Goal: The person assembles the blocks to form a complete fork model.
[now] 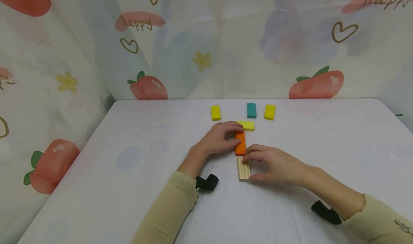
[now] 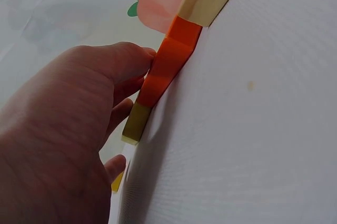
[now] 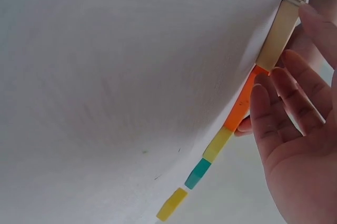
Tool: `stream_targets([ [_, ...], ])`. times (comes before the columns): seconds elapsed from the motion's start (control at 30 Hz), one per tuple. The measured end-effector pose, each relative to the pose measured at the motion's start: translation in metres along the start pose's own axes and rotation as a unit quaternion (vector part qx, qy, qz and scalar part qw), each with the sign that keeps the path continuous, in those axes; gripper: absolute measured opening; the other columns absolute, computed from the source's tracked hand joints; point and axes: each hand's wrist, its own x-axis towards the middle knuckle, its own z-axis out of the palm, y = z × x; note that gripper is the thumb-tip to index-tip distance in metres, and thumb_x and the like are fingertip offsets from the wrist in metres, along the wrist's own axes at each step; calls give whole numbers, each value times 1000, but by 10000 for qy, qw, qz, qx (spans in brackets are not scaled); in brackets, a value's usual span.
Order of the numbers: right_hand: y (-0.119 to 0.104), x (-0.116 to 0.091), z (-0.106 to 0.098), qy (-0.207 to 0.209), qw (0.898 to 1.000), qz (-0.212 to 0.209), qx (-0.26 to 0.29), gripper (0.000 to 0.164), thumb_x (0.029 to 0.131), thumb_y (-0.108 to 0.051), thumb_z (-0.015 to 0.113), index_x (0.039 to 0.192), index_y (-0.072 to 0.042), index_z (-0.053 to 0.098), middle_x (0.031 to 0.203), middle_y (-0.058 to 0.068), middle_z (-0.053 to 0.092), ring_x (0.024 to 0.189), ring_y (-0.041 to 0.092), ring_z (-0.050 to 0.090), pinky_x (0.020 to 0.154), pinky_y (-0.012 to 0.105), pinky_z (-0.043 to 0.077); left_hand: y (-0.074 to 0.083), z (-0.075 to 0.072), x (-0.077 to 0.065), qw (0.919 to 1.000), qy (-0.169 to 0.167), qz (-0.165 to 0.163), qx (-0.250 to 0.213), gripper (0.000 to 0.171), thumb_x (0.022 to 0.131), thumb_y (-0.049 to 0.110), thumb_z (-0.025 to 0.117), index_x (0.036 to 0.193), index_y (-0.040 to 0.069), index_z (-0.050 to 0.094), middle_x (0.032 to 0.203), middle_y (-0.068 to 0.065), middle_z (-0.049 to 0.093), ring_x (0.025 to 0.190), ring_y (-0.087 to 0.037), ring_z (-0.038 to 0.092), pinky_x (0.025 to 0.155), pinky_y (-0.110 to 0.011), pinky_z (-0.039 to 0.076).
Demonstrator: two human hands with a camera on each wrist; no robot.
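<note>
An orange block (image 1: 240, 143) lies on the table between a light yellow block (image 1: 247, 126) at its far end and a pale wooden block (image 1: 243, 169) with lengthwise grooves at its near end. My left hand (image 1: 222, 138) holds the orange block, thumb on its left side and curved fingers near the junction with the yellow block. On the wooden block, my right hand (image 1: 274, 165) has its fingertips at the far end and its thumb at the near right corner. The left wrist view shows the left thumb right at the orange block (image 2: 171, 58).
Farther back stand a yellow block (image 1: 216, 113), a teal block (image 1: 251, 110) and another yellow block (image 1: 269, 112). The white-covered table (image 1: 129, 201) meets a printed cloth backdrop (image 1: 222, 57). Black straps (image 1: 207, 182) are on the wrists.
</note>
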Motion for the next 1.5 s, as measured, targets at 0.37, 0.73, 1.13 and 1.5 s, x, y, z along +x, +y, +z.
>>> stream_targets([
  [0.37, 1, 4, 1, 123, 9997, -184, -97, 31, 83, -23, 85, 111, -19, 72, 120, -10, 61, 111, 14, 58, 97, 42, 50, 0, 0, 0, 10000, -44, -41, -50, 34, 96, 19, 67, 129, 12, 68, 139, 1, 59, 137, -15, 44, 117, -34, 26],
  [0.73, 1, 5, 0, 98, 9999, -26, -90, 30, 84, -28, 85, 110, -21, 72, 119, -11, 60, 111, 15, 58, 97, 42, 50, 1, 0, -1, 9999, -33, -22, -93, 34, 96, 19, 67, 129, 12, 69, 139, 0, 59, 137, -14, 44, 118, -35, 24],
  [1.13, 1, 5, -1, 73, 10000, 20, -65, 30, 84, -27, 84, 111, -21, 71, 120, -10, 60, 112, 15, 58, 98, 44, 50, 0, 0, -1, 10000, -20, -25, -94, 33, 96, 19, 66, 128, 12, 69, 139, 1, 59, 137, -15, 44, 116, -33, 27],
  [1.5, 1, 7, 0, 175, 9997, -75, -177, 30, 83, -25, 85, 110, -19, 72, 117, -10, 60, 110, 14, 59, 97, 42, 50, 0, 0, 0, 10000, -2, 14, -86, 33, 96, 19, 67, 128, 13, 69, 138, 1, 59, 136, -15, 45, 116, -31, 28],
])
